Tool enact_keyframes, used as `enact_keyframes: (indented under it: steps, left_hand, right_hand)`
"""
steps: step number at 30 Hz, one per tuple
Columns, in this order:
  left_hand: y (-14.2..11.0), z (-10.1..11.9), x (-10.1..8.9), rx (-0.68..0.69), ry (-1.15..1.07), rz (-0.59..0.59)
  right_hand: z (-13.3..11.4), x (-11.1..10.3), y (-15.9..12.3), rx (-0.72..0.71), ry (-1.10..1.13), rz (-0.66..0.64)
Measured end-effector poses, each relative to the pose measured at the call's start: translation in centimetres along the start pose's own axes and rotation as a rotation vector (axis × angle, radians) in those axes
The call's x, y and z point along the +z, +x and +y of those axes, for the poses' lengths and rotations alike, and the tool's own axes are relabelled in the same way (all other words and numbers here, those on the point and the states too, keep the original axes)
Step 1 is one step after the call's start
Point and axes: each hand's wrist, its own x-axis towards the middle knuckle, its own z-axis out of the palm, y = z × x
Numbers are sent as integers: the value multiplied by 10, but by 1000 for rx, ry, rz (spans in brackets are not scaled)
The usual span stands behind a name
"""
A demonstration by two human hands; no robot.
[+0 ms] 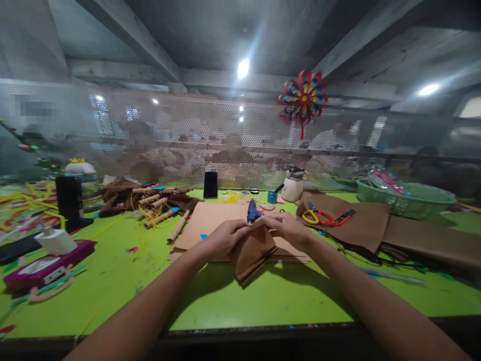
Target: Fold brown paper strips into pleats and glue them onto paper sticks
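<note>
A piece of folded brown paper (253, 253) is held up between my two hands, its layered corner pointing down toward me. My left hand (227, 236) is closed on its upper left edge, and my right hand (287, 229) pinches the upper right edge. Just beyond the fingertips lies a blue glue gun (253, 211); its lower part is hidden by the hands. Under it all, a stack of flat brown paper sheets (205, 215) rests on the green table (210, 311).
To the right, scissors (328, 217) with red and yellow handles lie on brown paper (361, 235), near a green basket (421, 198). Rolled paper tubes (154, 208) and a purple power strip (48, 271) are on the left. A phone (211, 184) and white jug (293, 185) stand behind.
</note>
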Motion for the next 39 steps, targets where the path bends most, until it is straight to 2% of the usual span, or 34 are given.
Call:
enact_keyframes:
  steps: [5,10,18,22,25,29,35,39]
  left_hand:
    - [-1,5,1,15,83,-13]
    - [-2,4,1,23,98,-23]
    - [-2,-3,1,21,116,11]
    - [-5,2,1,70,176,21]
    - [-5,5,1,88,220,40]
    - [-4,3,0,37,254,50]
    - [-4,-9,-9,-101,193,-42]
    - [-5,-12,-14,-96,222,-37]
  right_hand:
    - [1,5,0,-1,-68,104]
    - [1,6,1,-31,-102,146]
    - [12,4,4,-98,-140,72]
    - [10,3,2,-130,-231,-47]
    - [9,3,1,-152,-282,-35]
    - [13,0,3,-180,-310,-13]
    - [12,-4,5,-177,-289,-11]
    - [10,-7,5,-162,-279,-41]
